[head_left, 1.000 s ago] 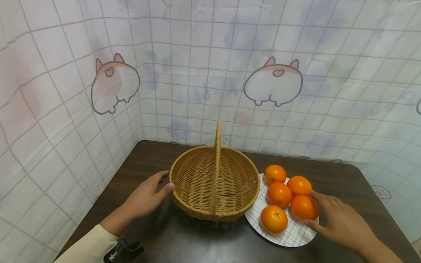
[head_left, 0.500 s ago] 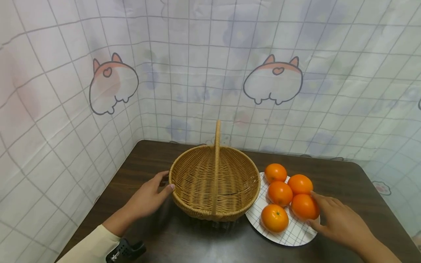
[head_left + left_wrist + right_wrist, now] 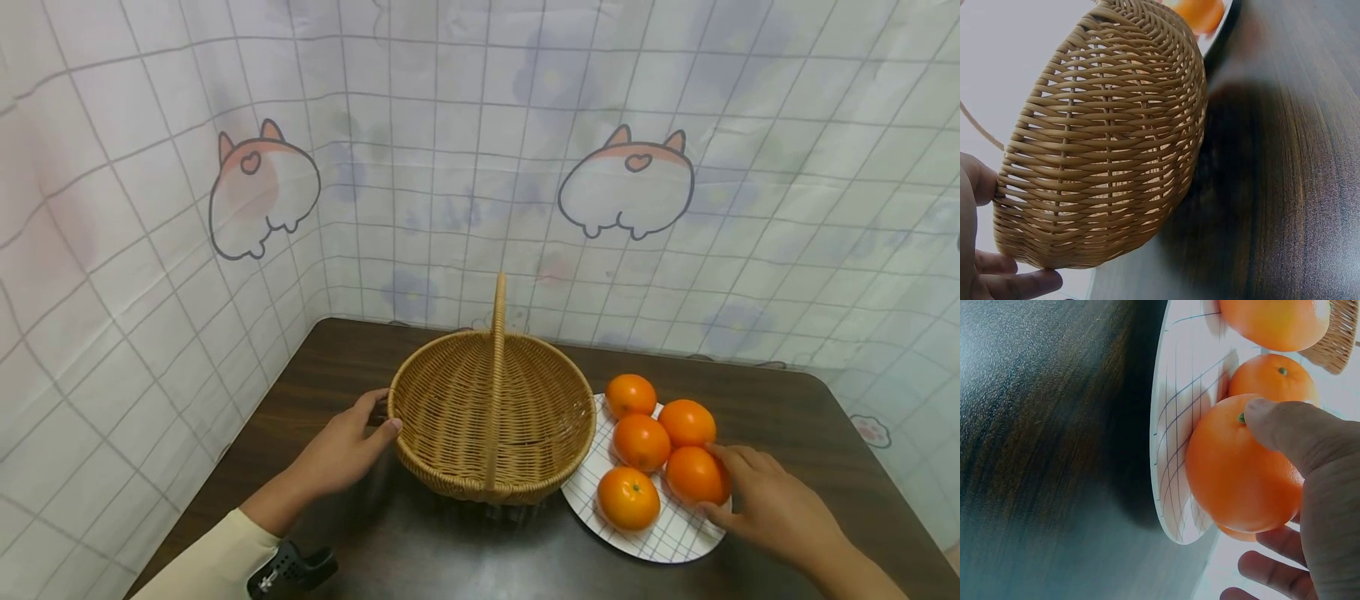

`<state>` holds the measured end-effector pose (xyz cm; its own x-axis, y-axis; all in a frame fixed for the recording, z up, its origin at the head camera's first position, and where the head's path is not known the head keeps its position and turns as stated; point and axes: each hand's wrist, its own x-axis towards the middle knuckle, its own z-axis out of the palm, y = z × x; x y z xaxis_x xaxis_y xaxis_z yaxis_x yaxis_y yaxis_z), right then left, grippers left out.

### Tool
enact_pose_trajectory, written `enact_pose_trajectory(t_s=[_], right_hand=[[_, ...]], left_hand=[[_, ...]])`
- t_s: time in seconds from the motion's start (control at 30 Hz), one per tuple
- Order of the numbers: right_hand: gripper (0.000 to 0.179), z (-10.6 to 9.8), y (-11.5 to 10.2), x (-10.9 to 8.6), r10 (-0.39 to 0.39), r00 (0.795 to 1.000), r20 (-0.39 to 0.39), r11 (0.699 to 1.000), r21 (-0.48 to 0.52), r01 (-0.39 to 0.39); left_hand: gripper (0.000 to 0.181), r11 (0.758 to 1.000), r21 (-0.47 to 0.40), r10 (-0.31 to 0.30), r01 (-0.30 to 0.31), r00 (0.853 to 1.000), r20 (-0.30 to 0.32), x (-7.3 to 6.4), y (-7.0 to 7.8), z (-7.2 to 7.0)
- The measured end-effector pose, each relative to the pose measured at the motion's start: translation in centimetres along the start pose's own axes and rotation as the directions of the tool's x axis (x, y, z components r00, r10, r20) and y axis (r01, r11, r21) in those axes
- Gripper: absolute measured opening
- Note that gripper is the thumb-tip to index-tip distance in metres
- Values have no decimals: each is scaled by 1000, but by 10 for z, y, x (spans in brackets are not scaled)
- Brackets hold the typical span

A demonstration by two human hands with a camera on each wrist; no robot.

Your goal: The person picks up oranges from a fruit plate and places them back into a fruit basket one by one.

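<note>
A wicker basket (image 3: 442,400) with a tall arched handle stands on the table, no fruit visible inside. My left hand (image 3: 337,446) holds its left rim, the thumb at the edge and other fingers against the outer weave (image 3: 1104,137). Several oranges (image 3: 627,497) lie on a round white plate with a grid pattern (image 3: 675,542), right of the basket. My right hand (image 3: 776,504) grips the rightmost orange (image 3: 697,476) between thumb and fingers. In the right wrist view the thumb lies near that orange's green stem (image 3: 1242,417), and its far side is hidden.
The dark wooden table (image 3: 420,550) ends at a white grid-patterned curtain (image 3: 450,183) behind and at the left. The basket's right side comes close to the plate's left edge. Another orange (image 3: 1272,378) sits right beside the gripped one.
Both hands stay almost in place on the basket rim and at the rightmost orange. The fruit and plate have not visibly moved; the head view shifts slightly.
</note>
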<state>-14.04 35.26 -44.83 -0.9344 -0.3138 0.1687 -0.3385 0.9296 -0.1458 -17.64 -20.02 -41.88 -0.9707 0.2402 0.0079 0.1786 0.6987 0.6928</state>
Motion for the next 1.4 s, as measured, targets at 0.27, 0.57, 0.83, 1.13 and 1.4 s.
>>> enact_pose_trajectory(t_s=[0.27, 0.57, 0.83, 1.13, 1.4], right_hand=[[84, 0, -1, 1, 31, 999, 16, 1000, 5, -31], [85, -5, -5, 1, 42, 999, 7, 999, 13, -42], [88, -18, -8, 4, 53, 998, 15, 998, 23, -53], [90, -32, -12, 10, 68, 998, 1, 997, 38, -68], [95, -43, -15, 18, 74, 997, -6, 996, 57, -73]], left_hand=[[63, 1000, 2, 4, -4, 1000, -10, 0, -1, 0], [65, 1000, 8, 3, -3, 1000, -14, 2, 1, 1], [71, 1000, 16, -3, 3, 1000, -12, 2, 1, 0], [67, 1000, 11, 4, -4, 1000, -14, 1, 3, -3], [65, 1000, 5, 18, -18, 1000, -16, 1, 5, -3]])
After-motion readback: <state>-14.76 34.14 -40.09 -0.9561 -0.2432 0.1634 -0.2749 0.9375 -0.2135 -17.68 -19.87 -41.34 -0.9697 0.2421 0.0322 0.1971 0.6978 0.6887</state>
